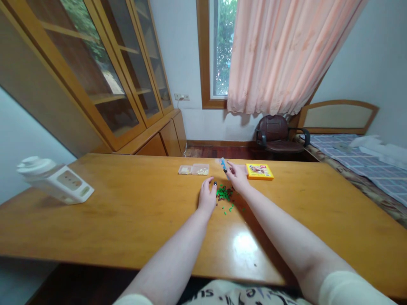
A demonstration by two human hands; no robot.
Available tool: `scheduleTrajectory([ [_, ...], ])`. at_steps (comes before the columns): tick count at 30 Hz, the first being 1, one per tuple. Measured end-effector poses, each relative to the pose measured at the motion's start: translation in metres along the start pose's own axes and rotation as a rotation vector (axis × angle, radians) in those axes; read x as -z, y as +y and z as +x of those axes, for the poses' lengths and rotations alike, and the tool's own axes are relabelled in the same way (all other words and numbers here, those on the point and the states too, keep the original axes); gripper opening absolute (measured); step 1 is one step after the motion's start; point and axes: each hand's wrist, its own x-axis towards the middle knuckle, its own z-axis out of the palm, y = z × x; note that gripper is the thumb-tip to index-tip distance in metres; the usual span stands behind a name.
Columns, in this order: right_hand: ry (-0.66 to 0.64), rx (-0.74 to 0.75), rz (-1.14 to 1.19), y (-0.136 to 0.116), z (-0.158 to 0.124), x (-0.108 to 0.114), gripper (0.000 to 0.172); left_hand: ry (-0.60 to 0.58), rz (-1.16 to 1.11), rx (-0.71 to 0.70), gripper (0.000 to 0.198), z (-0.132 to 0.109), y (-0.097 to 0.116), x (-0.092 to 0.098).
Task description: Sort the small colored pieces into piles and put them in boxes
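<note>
The right hand [237, 176] is closed on a small clear container with blue bits [223, 163], pinched between thumb and fingers above the desk [143, 203]. The left hand [207, 195] is loosely curved, its thumb apart from the fingers, with nothing visible in its grasp; it sits just beside the left edge of a pile of green and dark brown pieces [224, 193]. The pile lies on the desk between the hands, with several loose green pieces [230, 208] strewn on its near side.

Beyond the left hand stands an opened clear box [200, 169] with pale pieces in it. To the right of the right hand lies a yellow box [260, 171], near the desk's far edge. A white jug [54, 179] is well apart at the left end. Past the desk are a brown chair [275, 131], a bed [356, 156], a pink curtain [286, 55] and a glass-fronted cabinet [104, 72].
</note>
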Motion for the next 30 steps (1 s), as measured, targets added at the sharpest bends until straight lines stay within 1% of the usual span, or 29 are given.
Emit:
scheduleTrajectory([
  [1,-0.013,-0.031,0.114,-0.001,-0.011,0.001,0.051,-0.024,-0.029,-0.01,0.034,-0.001,0.0,-0.001],
  [3,-0.061,-0.055,0.294,-0.001,-0.034,0.003,0.049,-0.11,-0.111,-0.03,0.041,-0.002,-0.001,-0.003],
  [5,-0.075,-0.055,0.409,-0.001,-0.055,0.002,0.051,-0.232,-0.208,-0.046,0.052,-0.004,0.0,-0.005],
  [7,-0.093,-0.033,0.462,0.0,-0.071,0.002,0.053,-0.349,-0.278,-0.051,0.066,-0.007,0.001,-0.007],
  [9,-0.134,-0.004,0.475,-0.002,-0.078,0.003,0.054,-0.418,-0.31,-0.046,0.082,-0.01,0.002,-0.008],
  [11,-0.154,0.034,0.44,-0.005,-0.079,0.005,0.052,-0.44,-0.324,-0.033,0.094,-0.012,0.004,-0.009],
  [13,-0.161,0.098,0.352,-0.011,-0.077,0.008,0.049,-0.46,-0.359,-0.007,0.097,-0.013,0.006,-0.008],
  [15,-0.184,0.19,0.228,-0.016,-0.074,0.013,0.047,-0.484,-0.415,0.02,0.092,-0.013,0.009,-0.006],
  [18,-0.211,0.296,0.032,-0.023,-0.074,0.02,0.047,-0.458,-0.486,0.015,0.081,-0.014,0.016,-0.005],
  [20,-0.205,0.325,-0.057,-0.026,-0.076,0.023,0.048,-0.413,-0.494,0.028,0.076,-0.014,0.022,-0.006],
  [23,-0.166,0.348,-0.122,-0.026,-0.079,0.025,0.046,-0.376,-0.491,0.098,0.069,-0.015,0.029,-0.007],
  [26,-0.144,0.368,-0.166,-0.024,-0.081,0.024,0.044,-0.339,-0.504,0.114,0.062,-0.015,0.028,-0.007],
  [30,-0.14,0.378,-0.225,-0.024,-0.081,0.021,0.043,-0.264,-0.547,0.119,0.051,-0.011,0.021,-0.005],
])
